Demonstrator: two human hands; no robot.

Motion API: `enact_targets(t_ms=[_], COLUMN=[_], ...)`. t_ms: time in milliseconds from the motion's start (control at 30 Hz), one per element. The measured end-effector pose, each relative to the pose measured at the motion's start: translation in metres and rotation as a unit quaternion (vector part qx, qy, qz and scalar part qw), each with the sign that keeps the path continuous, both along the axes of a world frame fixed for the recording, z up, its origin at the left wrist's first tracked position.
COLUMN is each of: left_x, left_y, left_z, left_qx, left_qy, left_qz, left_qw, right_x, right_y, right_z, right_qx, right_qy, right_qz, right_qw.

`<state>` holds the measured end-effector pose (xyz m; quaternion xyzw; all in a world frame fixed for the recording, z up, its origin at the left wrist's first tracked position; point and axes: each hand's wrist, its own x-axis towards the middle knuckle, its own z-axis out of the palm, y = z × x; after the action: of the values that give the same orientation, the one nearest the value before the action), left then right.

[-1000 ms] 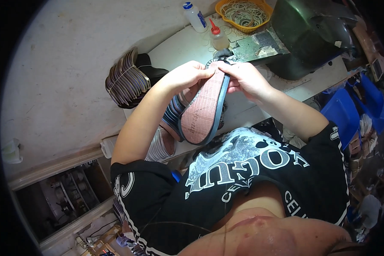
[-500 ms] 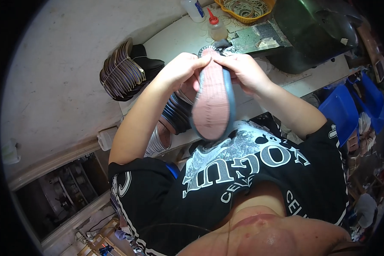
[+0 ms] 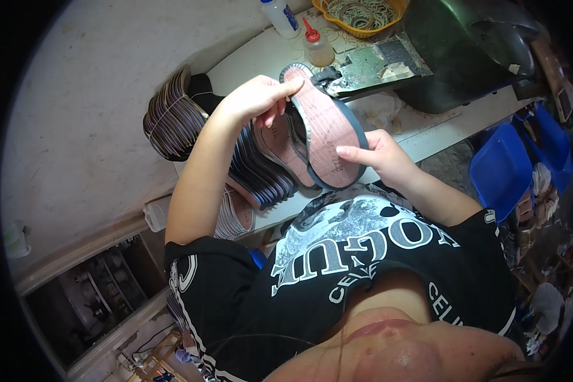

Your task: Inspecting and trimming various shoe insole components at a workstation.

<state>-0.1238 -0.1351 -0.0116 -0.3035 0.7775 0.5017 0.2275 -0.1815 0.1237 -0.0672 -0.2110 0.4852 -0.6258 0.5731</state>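
Both hands hold a shoe sole point(image 3: 328, 127) with a pinkish, finely lined top face and a dark blue-grey edge. It slants over the bench, its narrow end away from me and its broad end close to my chest. My left hand point(image 3: 261, 102) is closed on the narrow end, thumb on the pink face and the other fingers curled at its left. At the broad end my right hand point(image 3: 382, 156) grips the right edge, thumb lying on the pink face, fingers hidden beneath. Just left of the held sole, a row of similar soles point(image 3: 254, 169) stands on the bench.
A banded bundle of soles point(image 3: 175, 121) sits against the wall. Beyond my hands are a red-capped squeeze bottle point(image 3: 318, 48), a white bottle point(image 3: 279, 18), a yellow basket of rubber bands point(image 3: 363, 28) and a green-topped block point(image 3: 382, 67). Blue plastic bins point(image 3: 503, 169) stand at right.
My right hand has slid from the narrow end down to the broad end of the sole. The sole has tilted, its broad end swinging right, while my left hand has moved slightly left.
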Motion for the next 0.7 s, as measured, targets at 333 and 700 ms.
enact_targets(t_ms=[333, 700], left_x=[0.006, 0.019], left_y=[-0.012, 0.014], left_z=[-0.039, -0.045], left_qx=[0.009, 0.276], left_qy=[0.15, 0.221], left_qz=[0.169, 0.233], left_qw=[0.974, 0.906], right_x=[-0.004, 0.008], right_y=[-0.055, -0.049], right_z=[-0.013, -0.001], right_qx=[-0.063, 0.002], right_qy=[-0.111, -0.064], right_qz=[-0.103, -0.06], right_qw=[0.987, 0.996])
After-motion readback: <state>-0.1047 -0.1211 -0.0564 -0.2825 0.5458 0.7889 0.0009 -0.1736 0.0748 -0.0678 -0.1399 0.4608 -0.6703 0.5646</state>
